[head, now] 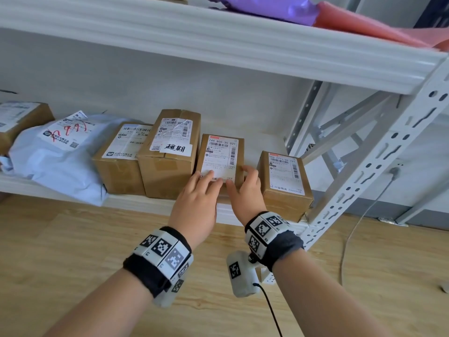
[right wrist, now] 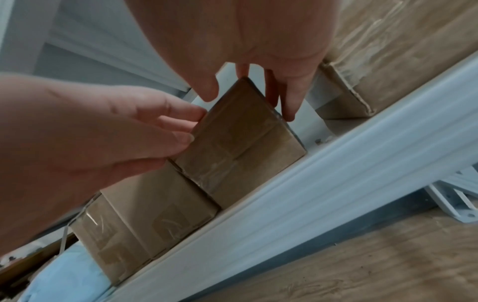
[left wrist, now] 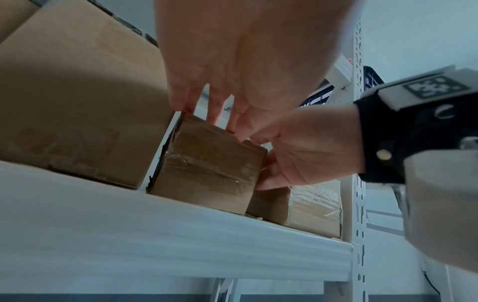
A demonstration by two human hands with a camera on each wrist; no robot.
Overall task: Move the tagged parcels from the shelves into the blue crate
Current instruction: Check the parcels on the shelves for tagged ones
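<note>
A small cardboard box (head: pixel 220 154) with a white shipping label stands on the lower shelf (head: pixel 136 201), between a taller box (head: pixel 170 154) and another small box (head: pixel 284 181). My left hand (head: pixel 201 188) lays nearly straight fingers on its top near the front edge. My right hand (head: pixel 245 188) has the thumb on the top and the fingers down its right side. From below, the box (left wrist: pixel 207 163) shows a taped front, with the left hand (left wrist: pixel 232 61) over it and the right hand (left wrist: pixel 310 147) at its right corner. The right wrist view shows the box (right wrist: pixel 240 141) between both hands.
The taller box carries a handwritten white tag. Further left lie another labelled box (head: pixel 121 154) and a grey poly bag (head: pixel 60 152). The upper shelf (head: pixel 218 45) holds purple and pink bags. A white slotted post (head: pixel 364 171) stands right. Wood floor lies below, with a cable (head: pixel 352 227).
</note>
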